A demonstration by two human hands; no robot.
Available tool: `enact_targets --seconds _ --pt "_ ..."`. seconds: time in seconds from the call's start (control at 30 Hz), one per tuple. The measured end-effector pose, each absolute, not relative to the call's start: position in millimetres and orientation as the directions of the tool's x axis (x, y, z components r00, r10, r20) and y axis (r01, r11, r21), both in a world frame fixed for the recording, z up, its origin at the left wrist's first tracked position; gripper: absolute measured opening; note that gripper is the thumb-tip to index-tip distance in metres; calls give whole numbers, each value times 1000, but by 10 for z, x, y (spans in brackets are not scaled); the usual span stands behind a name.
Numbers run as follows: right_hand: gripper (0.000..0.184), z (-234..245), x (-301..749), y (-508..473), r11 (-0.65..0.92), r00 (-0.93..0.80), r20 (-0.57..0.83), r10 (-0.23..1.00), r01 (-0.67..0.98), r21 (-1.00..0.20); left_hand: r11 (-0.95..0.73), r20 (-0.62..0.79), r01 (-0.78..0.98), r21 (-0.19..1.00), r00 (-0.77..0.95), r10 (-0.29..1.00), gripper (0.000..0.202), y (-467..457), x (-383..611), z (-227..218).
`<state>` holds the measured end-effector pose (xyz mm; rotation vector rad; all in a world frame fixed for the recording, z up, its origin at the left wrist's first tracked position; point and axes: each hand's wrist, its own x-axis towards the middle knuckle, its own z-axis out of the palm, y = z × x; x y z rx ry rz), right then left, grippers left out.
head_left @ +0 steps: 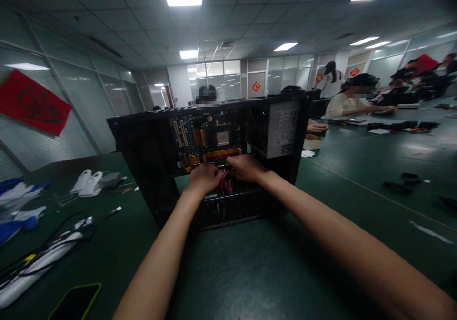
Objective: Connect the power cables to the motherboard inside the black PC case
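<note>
An open black computer case point(143, 158) stands on the green table point(250, 272), its motherboard point(207, 139) facing me and a grey power supply point(282, 127) at the upper right. Both my arms reach into it. My left hand point(204, 176) and my right hand point(244, 166) sit side by side at the board's lower edge, fingers curled down over a bundle of red and dark cables point(226, 183). What the fingertips pinch is hidden.
White cables and a white strip point(39, 263) lie at the left, a phone with a green rim point(74, 302) at the front left, white gloves point(87, 183) further back. Small dark parts point(403, 182) lie at the right. Other people sit at tables point(357, 102) behind.
</note>
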<state>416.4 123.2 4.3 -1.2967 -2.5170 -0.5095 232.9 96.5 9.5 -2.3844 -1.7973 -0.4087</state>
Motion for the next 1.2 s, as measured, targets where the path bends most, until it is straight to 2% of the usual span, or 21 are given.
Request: enact_targets --seconds 0.43,0.57,0.7,1.03,1.2 --pt "24 17 4159 1282 497 -550 376 746 835 237 -284 328 955 82 244 913 41 969 2324 91" --pt "24 20 4156 1285 477 -527 356 772 850 225 -285 384 948 142 213 898 33 988 2296 77" --pt "25 30 4158 1269 467 -507 356 785 862 197 -305 381 938 164 225 897 33 1012 2262 59" --pt "26 11 4176 1286 483 -504 384 774 861 158 -297 376 947 123 232 897 31 1059 2265 75" --pt "25 2 4181 1290 475 -493 381 782 867 149 -287 378 946 150 213 901 29 1096 2269 74"
